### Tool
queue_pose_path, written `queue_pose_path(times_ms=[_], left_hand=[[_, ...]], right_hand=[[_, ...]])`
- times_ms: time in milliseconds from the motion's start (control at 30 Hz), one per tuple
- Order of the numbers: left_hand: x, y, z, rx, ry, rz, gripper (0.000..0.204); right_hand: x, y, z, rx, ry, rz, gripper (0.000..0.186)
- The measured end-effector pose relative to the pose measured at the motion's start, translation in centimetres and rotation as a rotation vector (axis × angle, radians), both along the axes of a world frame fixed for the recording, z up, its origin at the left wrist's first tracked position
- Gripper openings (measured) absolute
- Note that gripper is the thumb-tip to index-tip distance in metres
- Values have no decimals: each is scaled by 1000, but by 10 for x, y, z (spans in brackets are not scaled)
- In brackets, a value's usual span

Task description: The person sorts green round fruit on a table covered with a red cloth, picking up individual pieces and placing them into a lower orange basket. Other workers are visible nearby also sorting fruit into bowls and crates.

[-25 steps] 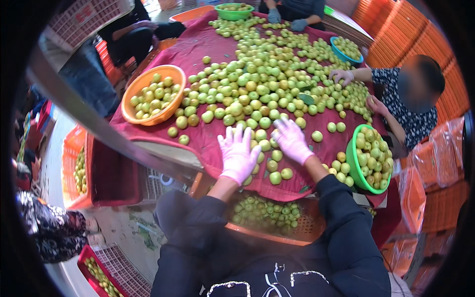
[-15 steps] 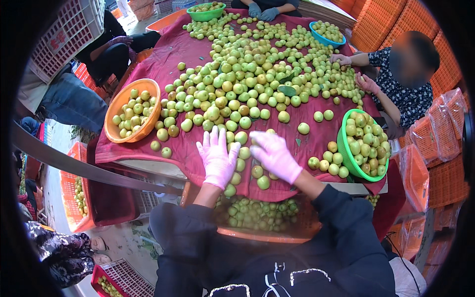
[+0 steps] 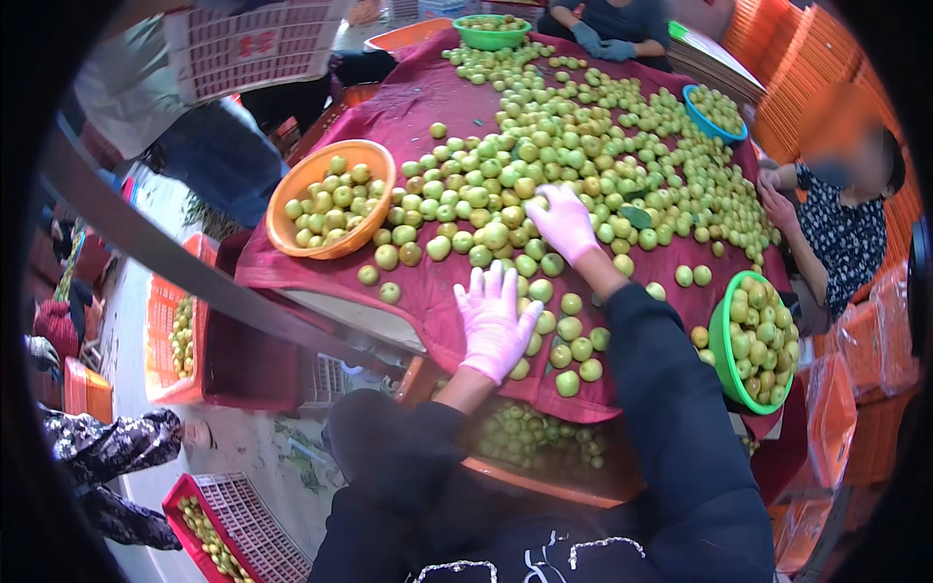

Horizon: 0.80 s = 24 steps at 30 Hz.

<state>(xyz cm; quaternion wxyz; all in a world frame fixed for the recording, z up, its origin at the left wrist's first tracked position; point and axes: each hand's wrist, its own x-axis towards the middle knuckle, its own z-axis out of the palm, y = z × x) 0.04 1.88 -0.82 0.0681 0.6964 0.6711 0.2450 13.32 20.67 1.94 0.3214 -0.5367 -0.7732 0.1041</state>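
1. I see my left hand (image 3: pixel 496 325) in a pink glove lying flat near the front edge of the worktop (image 3: pixel 428 291), its fingers (image 3: pixel 486 287) spread and released, gripping nothing.
2. My right hand (image 3: pixel 564 223), also gloved pink, reaches further out and rests on the heap of green fruits (image 3: pixel 515 185); its fingers curl down over a few, but I cannot tell whether they actually grasp one.
3. The fruits lie loose across the dark red cloth, thickest just beyond my right hand, with a sparser scatter just beside and right of my left hand.
4. They are small, round, smooth, pale green to yellowish.
5. An orange bowl (image 3: pixel 330 199) of them sits to the left, a green bowl (image 3: pixel 753 340) to the right, and a crate (image 3: pixel 535 447) holding more sits under the front edge.
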Motion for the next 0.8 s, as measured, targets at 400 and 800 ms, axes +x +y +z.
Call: queue_pose_path(times_ms=[400,800], left_hand=[[5,0,-3,-20,21,0,73],[8,3,-28,22,128,-9,73]], right_hand=[[-173,-258,85,-1268,322,1071,63],[-74,-201,55,-910,402,782,38]])
